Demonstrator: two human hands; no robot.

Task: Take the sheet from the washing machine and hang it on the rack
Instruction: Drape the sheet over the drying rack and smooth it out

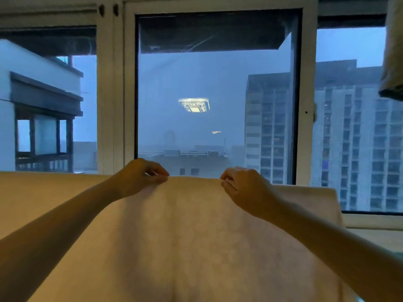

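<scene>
A pale cream sheet (192,232) fills the lower half of the view, spread wide with its top fold running level across the frame. My left hand (139,177) pinches that top fold left of centre, fingers curled onto the cloth. My right hand (242,186) grips the same fold a little to the right, fingers curled round the edge. Both forearms reach in from the lower corners. The rack is hidden under the sheet, and the washing machine is out of view.
A white-framed window (128,88) stands close behind the sheet, with tower blocks outside in dim blue light. Another piece of hanging cloth (392,62) shows at the upper right edge. A white sill (375,221) runs at the right.
</scene>
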